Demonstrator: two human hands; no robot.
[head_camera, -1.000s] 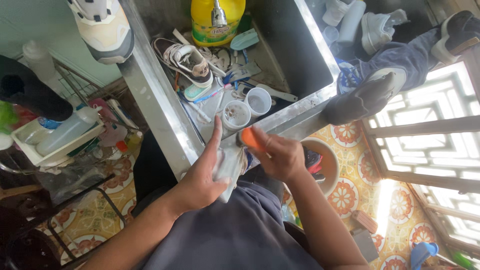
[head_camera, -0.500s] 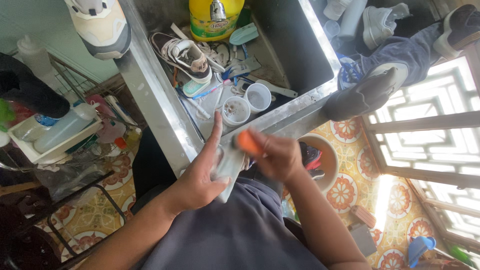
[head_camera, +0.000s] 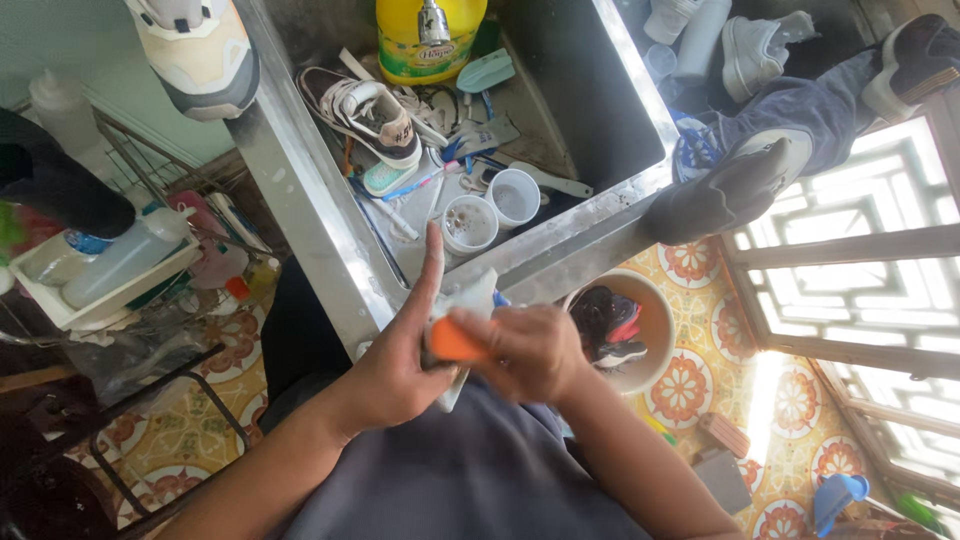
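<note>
My left hand (head_camera: 400, 360) holds a pale insole-like piece (head_camera: 470, 310) in front of my body, index finger stretched up along it. My right hand (head_camera: 535, 350) grips an orange-handled brush (head_camera: 455, 342) pressed against that piece. Both hands are just below the front rim of a steel sink (head_camera: 300, 210). Inside the sink lie a white sneaker (head_camera: 375, 115), two small white cups (head_camera: 495, 210), toothbrushes and a yellow detergent bottle (head_camera: 430, 35).
Another sneaker (head_camera: 195, 50) rests on the sink's left edge. A white tray with bottles (head_camera: 100, 270) stands at left on a wire rack. A round basin holding shoes (head_camera: 625, 325) sits on the patterned tile floor. More shoes (head_camera: 720, 190) lie at upper right by a lattice window.
Both hands, with the pale piece and the brush, have dropped slightly lower and closer to my body. The sink's contents are unchanged.
</note>
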